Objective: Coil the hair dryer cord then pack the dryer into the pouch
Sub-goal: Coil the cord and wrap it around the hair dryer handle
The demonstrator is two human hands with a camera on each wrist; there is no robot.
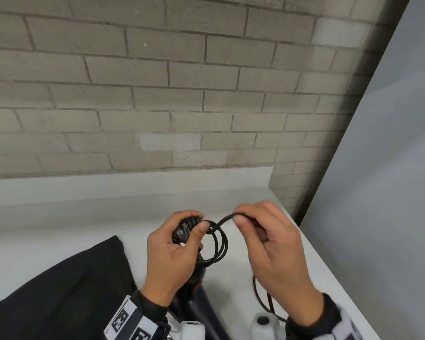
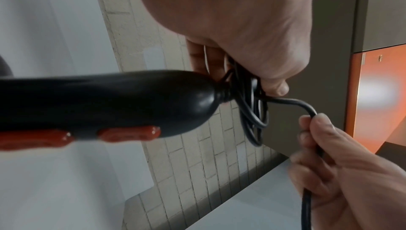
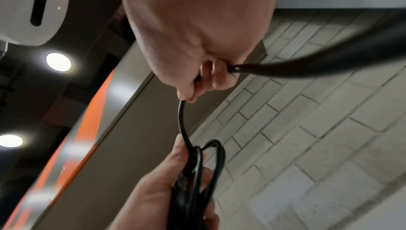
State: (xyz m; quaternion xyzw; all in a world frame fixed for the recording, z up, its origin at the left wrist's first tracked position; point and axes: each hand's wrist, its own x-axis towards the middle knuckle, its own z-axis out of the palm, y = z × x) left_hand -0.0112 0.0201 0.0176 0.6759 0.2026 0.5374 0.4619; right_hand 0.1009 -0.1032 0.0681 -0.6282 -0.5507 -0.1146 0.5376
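Black cord [image 1: 217, 244] is being gathered in loops above the white counter [image 1: 84, 217] in the head view, the coils being pinched by the left hand [image 1: 174, 256] while a free length is being pinched between thumb and fingers of the right hand [image 1: 272, 244]; the dark pouch [image 1: 59, 290] is lying at the left. From the left wrist, the hair dryer [image 2: 98, 107] is being seen hanging below the curled left fingers [image 2: 274, 86], its handle end at the coils. From the right wrist, the cord is being clamped in the closed right fingers [image 3: 219, 77], running down to the left hand.
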